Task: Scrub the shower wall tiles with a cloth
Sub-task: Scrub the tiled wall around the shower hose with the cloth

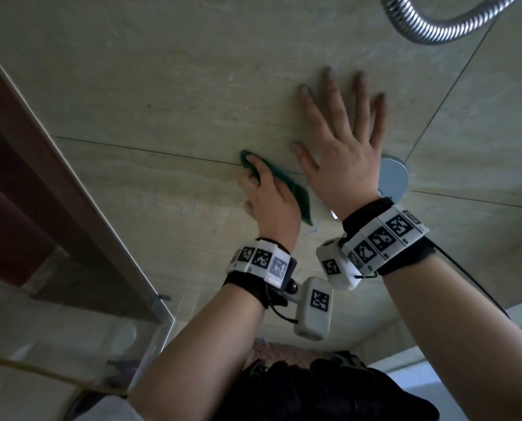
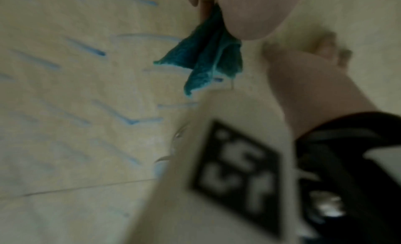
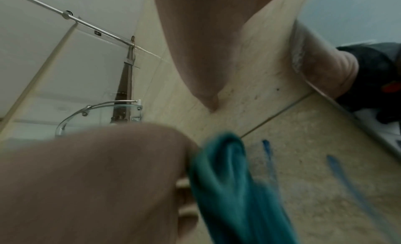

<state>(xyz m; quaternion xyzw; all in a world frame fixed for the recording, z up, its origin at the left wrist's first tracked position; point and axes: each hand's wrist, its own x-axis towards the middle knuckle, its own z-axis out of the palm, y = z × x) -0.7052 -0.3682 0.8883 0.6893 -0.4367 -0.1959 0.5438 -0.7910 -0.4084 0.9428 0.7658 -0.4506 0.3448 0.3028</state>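
On the beige shower wall tiles [image 1: 168, 95], marked with blue streaks [image 2: 86, 48], the right hand [image 1: 343, 150] lies flat, fingers spread, beside the left hand [image 1: 268, 202], whose fingers press the teal cloth [image 1: 296, 192] against a grout line.
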